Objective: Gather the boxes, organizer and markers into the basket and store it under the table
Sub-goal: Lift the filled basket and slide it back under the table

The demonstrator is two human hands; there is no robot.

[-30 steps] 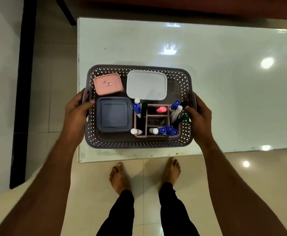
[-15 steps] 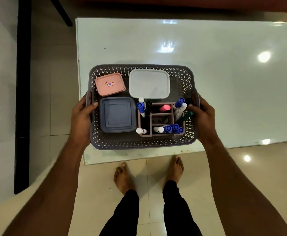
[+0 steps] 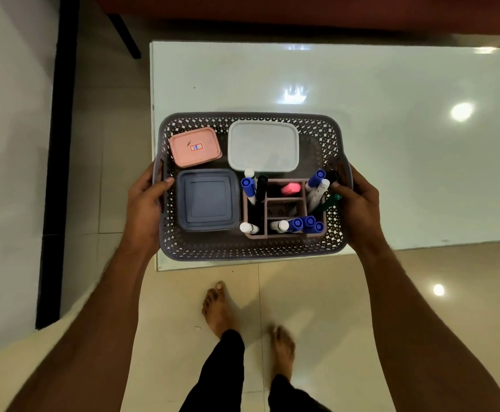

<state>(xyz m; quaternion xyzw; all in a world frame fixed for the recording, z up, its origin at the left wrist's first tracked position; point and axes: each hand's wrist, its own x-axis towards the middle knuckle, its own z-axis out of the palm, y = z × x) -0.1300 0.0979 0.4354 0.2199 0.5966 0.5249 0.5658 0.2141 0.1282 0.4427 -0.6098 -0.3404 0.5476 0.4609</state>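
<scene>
A grey perforated basket [image 3: 251,251] sits over the near left corner of the white table [image 3: 391,144]. Inside it lie a pink box [image 3: 194,147], a white box [image 3: 263,145] and a grey-blue box [image 3: 207,200]. A pink organizer [image 3: 284,209] at the basket's right holds several markers [image 3: 302,224] with blue, white, black and green caps. My left hand [image 3: 144,203] grips the basket's left handle, thumb over the rim. My right hand [image 3: 358,203] grips the right handle.
The glossy table reaches to the right and far side. A dark table leg [image 3: 124,34] stands at the far left corner. Tiled floor [image 3: 331,292] and my bare feet [image 3: 219,307] lie below the near edge. A black strip [image 3: 55,173] runs along the left.
The basket has kept its place in both hands at the table's near left corner. My right foot has stepped back from the table edge.
</scene>
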